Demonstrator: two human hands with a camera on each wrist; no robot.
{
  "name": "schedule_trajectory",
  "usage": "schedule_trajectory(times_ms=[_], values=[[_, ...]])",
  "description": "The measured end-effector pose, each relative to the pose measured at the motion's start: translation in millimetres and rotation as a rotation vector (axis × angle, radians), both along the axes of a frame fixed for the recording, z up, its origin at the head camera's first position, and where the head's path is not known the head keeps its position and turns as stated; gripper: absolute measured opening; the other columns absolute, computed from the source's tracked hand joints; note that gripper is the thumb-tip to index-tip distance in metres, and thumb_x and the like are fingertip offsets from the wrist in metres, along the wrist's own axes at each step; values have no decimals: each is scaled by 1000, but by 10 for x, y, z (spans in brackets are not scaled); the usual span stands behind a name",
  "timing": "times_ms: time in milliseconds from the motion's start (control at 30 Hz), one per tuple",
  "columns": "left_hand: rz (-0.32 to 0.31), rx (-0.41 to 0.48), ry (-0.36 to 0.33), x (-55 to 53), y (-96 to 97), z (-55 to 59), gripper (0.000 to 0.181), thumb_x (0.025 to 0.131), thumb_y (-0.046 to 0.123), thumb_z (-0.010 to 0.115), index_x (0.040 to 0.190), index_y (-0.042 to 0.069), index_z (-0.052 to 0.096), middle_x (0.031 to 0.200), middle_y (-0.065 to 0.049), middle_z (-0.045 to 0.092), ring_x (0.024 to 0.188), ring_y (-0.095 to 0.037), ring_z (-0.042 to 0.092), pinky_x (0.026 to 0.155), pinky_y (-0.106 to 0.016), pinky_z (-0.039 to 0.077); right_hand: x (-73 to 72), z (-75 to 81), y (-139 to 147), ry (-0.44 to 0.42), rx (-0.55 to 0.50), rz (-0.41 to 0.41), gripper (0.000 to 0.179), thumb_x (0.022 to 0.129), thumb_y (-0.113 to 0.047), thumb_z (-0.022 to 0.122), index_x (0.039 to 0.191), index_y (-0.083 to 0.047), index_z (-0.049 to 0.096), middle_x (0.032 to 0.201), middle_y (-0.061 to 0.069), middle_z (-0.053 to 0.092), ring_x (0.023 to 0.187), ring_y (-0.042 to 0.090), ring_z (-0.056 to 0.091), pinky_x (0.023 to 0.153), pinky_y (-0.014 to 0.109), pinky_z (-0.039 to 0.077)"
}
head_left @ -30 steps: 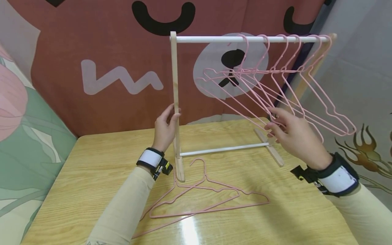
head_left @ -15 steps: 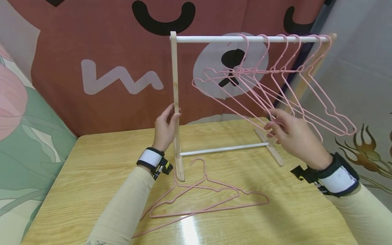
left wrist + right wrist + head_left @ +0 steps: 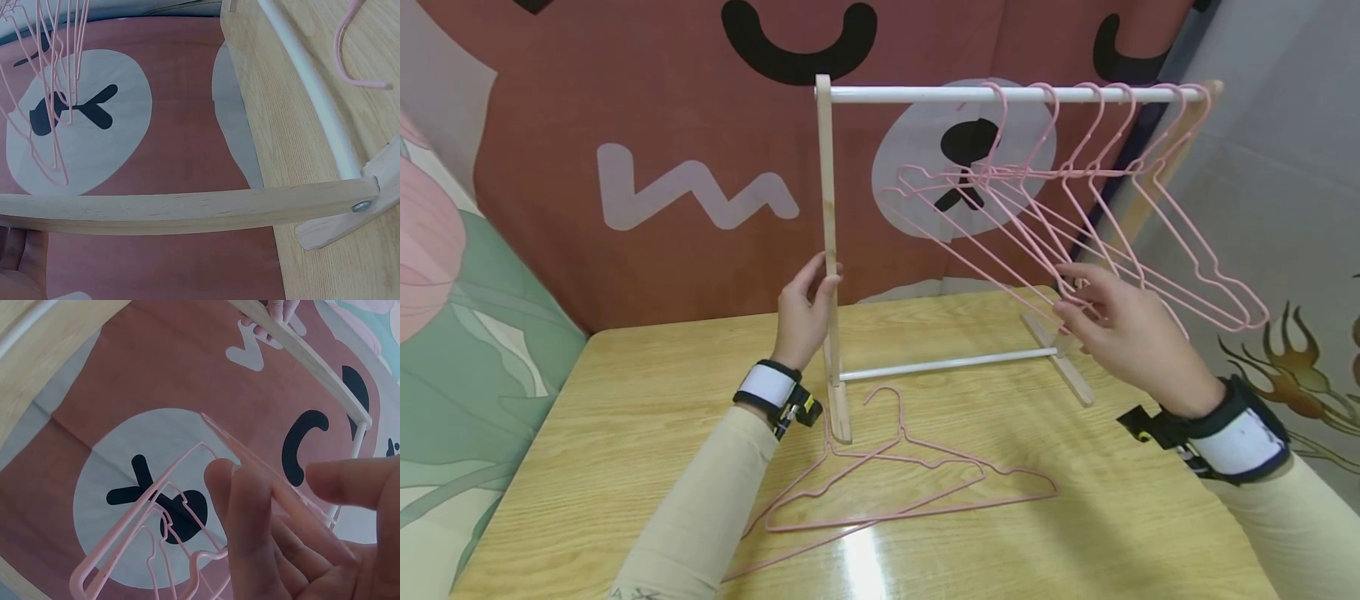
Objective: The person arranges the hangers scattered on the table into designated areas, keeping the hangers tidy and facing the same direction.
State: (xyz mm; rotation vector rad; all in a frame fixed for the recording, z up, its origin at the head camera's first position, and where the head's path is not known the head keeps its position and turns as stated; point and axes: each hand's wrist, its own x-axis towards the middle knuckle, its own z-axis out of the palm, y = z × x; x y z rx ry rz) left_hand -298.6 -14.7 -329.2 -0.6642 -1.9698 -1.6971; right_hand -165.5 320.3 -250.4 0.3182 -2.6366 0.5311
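Observation:
My left hand point(image 3: 805, 310) grips the left wooden post point(image 3: 827, 192) of a garment rack around mid-height. Pink hangers point(image 3: 1097, 179) hang from the rack's white top rail point(image 3: 910, 96), bunched toward its right end. My right hand point(image 3: 1123, 333) holds the slanted lower wire of the nearest hanging hanger, fingers curled about it. In the right wrist view, the index finger point(image 3: 347, 481) stands apart from the thumb point(image 3: 247, 537). The front hanger's left end is blurred. Two loose hangers point(image 3: 913, 517) lie overlapping on the table, one hook point(image 3: 344, 50) showing in the left wrist view.
A wood-grain table point(image 3: 647, 417) carries the rack. The rack's white lower bar point(image 3: 947, 365) joins its two feet, the right foot point(image 3: 1071, 375) lying farther back. A red-brown printed cloth point(image 3: 662, 100) hangs behind, with patterned cloths at both sides.
My right hand has shifted slightly right. The front hanger's left end has swung out left and back again. My left hand stays on the post.

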Motion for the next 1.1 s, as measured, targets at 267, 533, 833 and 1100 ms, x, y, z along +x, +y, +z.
schedule_trajectory(times_ms=[267,533,833,1100], values=[[1,-4,1,-6,1,-5,36,103,1,56,138,-9,57,121,-28,66,114,-40,65,94,-52,53,22,-8,27,-34,-31,1,47,102,-15,65,142,4,50,96,20,74,82,34,72,57,22,51],[-6,4,1,-261,1,-222,40,104,8,57,141,-3,56,124,-24,67,115,-34,65,95,-49,54,65,-81,53,-70,-110,-4,39,110,-27,47,132,2,61,98,19,73,76,13,69,57,23,55],[-11,16,24,-334,-5,-272,39,103,17,60,140,4,60,122,-17,69,114,-26,67,94,-45,55,100,-427,228,-101,-202,111,45,114,-25,33,133,4,61,101,20,72,79,1,66,57,27,56],[-8,29,18,-330,13,-277,39,102,10,60,140,0,59,123,-23,68,114,-33,66,93,-50,54,79,-944,322,-242,-43,189,39,94,-21,76,127,-4,65,107,5,72,89,15,68,66,28,55]])
